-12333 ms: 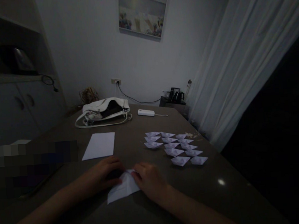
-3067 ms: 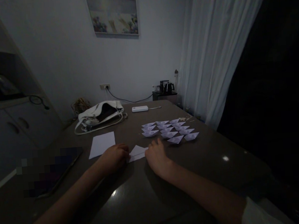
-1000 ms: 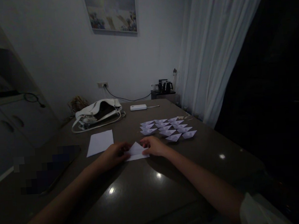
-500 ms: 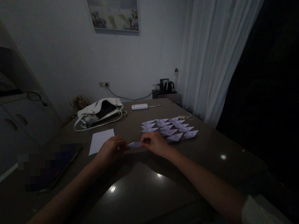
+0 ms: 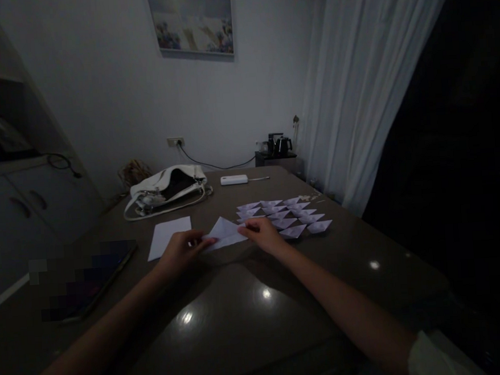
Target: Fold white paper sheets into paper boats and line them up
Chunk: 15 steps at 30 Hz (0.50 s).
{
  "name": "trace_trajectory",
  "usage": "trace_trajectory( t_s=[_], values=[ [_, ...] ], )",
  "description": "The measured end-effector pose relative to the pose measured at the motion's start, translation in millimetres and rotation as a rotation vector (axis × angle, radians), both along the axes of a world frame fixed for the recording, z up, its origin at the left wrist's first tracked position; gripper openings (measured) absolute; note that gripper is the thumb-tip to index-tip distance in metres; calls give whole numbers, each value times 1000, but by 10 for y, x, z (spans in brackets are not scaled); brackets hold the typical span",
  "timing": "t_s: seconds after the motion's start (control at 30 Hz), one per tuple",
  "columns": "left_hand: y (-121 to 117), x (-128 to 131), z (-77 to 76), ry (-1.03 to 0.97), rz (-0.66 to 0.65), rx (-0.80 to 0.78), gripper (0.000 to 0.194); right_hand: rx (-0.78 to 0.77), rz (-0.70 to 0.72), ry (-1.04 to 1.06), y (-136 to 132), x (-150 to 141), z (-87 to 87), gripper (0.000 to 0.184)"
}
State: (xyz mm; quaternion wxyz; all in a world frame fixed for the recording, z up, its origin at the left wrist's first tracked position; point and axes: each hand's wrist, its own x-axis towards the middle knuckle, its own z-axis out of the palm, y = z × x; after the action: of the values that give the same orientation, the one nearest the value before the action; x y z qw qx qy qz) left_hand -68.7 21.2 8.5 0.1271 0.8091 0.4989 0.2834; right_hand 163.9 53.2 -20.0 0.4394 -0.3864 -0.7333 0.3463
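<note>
Between my two hands is a folded sheet of white paper (image 5: 225, 230), with a pointed peak at the top and a long strip along its lower edge. My left hand (image 5: 183, 246) pinches its left end between thumb and fingers. The right end is gripped by my right hand (image 5: 262, 232). Just beyond my right hand, several folded paper boats (image 5: 293, 231) sit in rows on the table. A stack of flat white paper (image 5: 167, 233) lies behind my left hand, partly covered by it.
The dark glossy table (image 5: 242, 314) carries a white handbag (image 5: 168, 187) at the back left and a white power bank (image 5: 233, 179) with a short cable. A dark flat device (image 5: 97, 278), partly pixelated, lies at left. Small scraps (image 5: 308, 197) lie behind the boats.
The paper in my hands has turned from nearly edge-on to showing its peaked face. My hands have moved slightly apart, the right one a little to the right.
</note>
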Motion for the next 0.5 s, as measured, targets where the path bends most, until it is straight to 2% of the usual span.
trace_trajectory(
  t_s=[0.13, 0.33, 0.5],
  values=[
    [1, -2, 11, -50, 24, -10, 49, -81, -20, 43, 43, 7, -38, 26],
    [25, -42, -59, 32, 35, 151, 33, -139, -43, 112, 107, -3, -147, 26],
    [-6, 14, -36, -55, -14, 13, 43, -136, 64, 142, 59, -18, -109, 28]
  ],
)
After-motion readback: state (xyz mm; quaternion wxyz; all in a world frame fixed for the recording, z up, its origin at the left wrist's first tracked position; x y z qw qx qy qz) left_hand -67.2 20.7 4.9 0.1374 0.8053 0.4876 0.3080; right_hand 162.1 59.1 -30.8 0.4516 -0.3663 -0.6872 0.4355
